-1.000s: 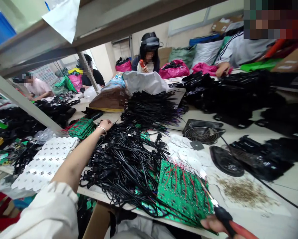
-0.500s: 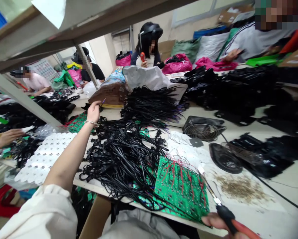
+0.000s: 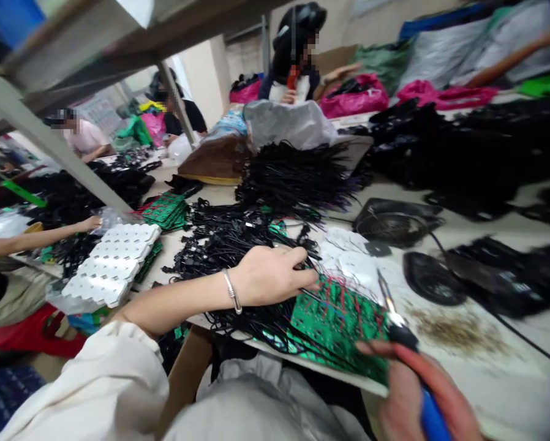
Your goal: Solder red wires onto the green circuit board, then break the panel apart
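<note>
My left hand (image 3: 275,275), with a metal bangle on the wrist, reaches over a heap of black cables (image 3: 220,236). Its fingertips are drawn together at the top left edge of a green circuit board panel (image 3: 330,331) with red wires. Whatever is between them is too hidden to make out. My right hand (image 3: 413,380), at the lower right, is closed around a soldering iron (image 3: 424,395) with a blue handle part. The iron's tip points up and away, beside the panel's right edge. Motion blurs this hand somewhat.
Behind the heap lies a bundle of black cables (image 3: 297,177). A fan (image 3: 394,223), a black iron stand (image 3: 433,278) and brown debris (image 3: 463,334) are on the right. White moulded sheets (image 3: 114,260) stand left. A slanted metal post (image 3: 73,159) rises there. Co-workers sit around.
My left hand has come from the far left of the cable heap to the circuit board panel. The soldering iron remains in my right hand. The camera view has shifted.
</note>
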A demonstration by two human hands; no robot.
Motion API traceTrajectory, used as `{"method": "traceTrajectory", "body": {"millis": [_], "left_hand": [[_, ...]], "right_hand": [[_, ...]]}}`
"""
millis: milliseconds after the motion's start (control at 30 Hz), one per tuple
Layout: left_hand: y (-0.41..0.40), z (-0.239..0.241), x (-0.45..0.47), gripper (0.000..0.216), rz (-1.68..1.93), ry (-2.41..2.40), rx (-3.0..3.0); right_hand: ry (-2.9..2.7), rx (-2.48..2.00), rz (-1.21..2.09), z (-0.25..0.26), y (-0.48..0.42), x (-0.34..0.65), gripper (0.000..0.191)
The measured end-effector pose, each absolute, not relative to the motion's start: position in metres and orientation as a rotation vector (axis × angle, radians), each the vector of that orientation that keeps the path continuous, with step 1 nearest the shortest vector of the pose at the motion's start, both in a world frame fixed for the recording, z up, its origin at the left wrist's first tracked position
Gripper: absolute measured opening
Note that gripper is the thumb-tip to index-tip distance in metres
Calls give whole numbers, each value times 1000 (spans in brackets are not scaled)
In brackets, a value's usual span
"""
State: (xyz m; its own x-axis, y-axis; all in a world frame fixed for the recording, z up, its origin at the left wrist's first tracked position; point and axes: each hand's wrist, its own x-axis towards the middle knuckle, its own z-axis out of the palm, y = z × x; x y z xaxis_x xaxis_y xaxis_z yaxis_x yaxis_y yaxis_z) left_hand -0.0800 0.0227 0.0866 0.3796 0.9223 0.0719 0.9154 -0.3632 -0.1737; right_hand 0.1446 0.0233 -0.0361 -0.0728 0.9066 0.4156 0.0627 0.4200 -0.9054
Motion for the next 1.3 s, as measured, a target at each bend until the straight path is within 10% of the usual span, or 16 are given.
{"method": "traceTrajectory", "body": {"millis": [667,1300], "left_hand": [[10,55,-68,18,-708,-1349,-2690],[9,67,-60,10,-1216,-2128,-2919]], "right_hand": [[-1703,-770,524,-20,28,106,12],[-1707,-711,617,-14,24,108,7]]}}
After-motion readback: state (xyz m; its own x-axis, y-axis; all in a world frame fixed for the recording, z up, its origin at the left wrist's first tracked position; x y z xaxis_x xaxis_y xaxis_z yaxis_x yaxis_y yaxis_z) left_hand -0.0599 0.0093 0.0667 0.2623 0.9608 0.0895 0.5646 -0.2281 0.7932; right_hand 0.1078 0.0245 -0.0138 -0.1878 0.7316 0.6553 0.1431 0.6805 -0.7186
